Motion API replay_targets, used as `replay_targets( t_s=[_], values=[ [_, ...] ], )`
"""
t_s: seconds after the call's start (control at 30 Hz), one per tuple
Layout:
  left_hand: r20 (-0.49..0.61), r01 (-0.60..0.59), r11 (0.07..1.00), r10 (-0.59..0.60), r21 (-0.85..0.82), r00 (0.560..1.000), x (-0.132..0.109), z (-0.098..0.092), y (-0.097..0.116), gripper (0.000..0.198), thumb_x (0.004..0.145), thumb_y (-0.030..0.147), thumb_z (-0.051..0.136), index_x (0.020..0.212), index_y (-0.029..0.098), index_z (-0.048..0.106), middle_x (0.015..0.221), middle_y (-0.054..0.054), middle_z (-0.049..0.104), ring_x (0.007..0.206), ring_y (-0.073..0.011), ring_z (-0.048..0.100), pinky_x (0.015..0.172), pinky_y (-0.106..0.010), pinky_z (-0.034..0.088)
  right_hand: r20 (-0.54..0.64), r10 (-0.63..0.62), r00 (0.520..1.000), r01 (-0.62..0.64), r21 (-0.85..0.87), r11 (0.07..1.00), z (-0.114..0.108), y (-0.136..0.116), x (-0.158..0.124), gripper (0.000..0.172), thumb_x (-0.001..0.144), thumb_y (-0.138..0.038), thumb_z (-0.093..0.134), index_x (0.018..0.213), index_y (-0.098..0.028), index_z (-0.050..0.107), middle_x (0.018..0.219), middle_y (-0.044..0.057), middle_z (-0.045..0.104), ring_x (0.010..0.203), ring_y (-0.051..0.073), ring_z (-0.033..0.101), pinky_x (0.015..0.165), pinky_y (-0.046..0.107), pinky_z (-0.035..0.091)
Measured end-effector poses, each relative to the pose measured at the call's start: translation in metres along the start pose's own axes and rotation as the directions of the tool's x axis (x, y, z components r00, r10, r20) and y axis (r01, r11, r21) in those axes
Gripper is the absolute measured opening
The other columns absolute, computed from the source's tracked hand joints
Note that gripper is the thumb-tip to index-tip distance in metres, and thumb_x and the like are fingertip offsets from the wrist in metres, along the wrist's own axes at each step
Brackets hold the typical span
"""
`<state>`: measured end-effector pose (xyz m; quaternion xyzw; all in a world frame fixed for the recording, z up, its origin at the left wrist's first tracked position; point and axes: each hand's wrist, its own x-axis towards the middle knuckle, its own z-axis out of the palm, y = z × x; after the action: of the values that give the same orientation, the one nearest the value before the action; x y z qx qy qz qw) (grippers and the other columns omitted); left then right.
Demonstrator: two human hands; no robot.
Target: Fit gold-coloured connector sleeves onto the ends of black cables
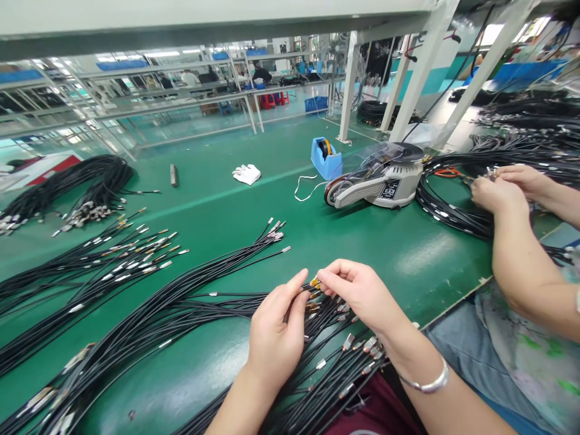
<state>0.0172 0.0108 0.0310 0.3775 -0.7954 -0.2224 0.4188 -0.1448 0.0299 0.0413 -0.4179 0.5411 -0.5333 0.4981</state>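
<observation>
My left hand [275, 323] pinches a black cable close to its end, thumb and forefinger together. From the right, the fingertips of my right hand [360, 291] close on the small gold-coloured connector [314, 282] at that cable's tip. Beneath both hands lies a pile of black cables [326, 359] with metal plug ends, partly hidden by my wrists. Another long bundle of black cables [181, 284] curves across the table from lower left, its silver plugs [274, 231] pointing away from me.
On the green table [217, 205] are a tape machine [389, 187], a blue tape dispenser [327, 162], a white glove [247, 174] and more cable bundles [99, 175] at left. A co-worker's hands [502, 193] work over coiled cables [453, 211] at right. Metal posts [348, 90] rise behind.
</observation>
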Motion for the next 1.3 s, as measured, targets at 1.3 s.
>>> replay_targets(
  t_s=[1.3],
  values=[
    [0.377, 0.287, 0.947, -0.32, 0.143, 0.869, 0.015, -0.01, -0.003, 0.029, 0.09, 0.027, 0.043, 0.103, 0.02, 0.067, 0.094, -0.002, 0.069, 0.087, -0.0158, 0.06, 0.082, -0.028, 0.046, 0.021, -0.006, 1.0, 0.01, -0.221, 0.975, -0.011, 0.016, -0.005, 0.026, 0.082, -0.04, 0.055, 0.078, -0.016, 0.063, 0.075, 0.002, 0.063, 0.071, 0.014, 0.055, 0.067, 0.024, 0.042]
  ],
)
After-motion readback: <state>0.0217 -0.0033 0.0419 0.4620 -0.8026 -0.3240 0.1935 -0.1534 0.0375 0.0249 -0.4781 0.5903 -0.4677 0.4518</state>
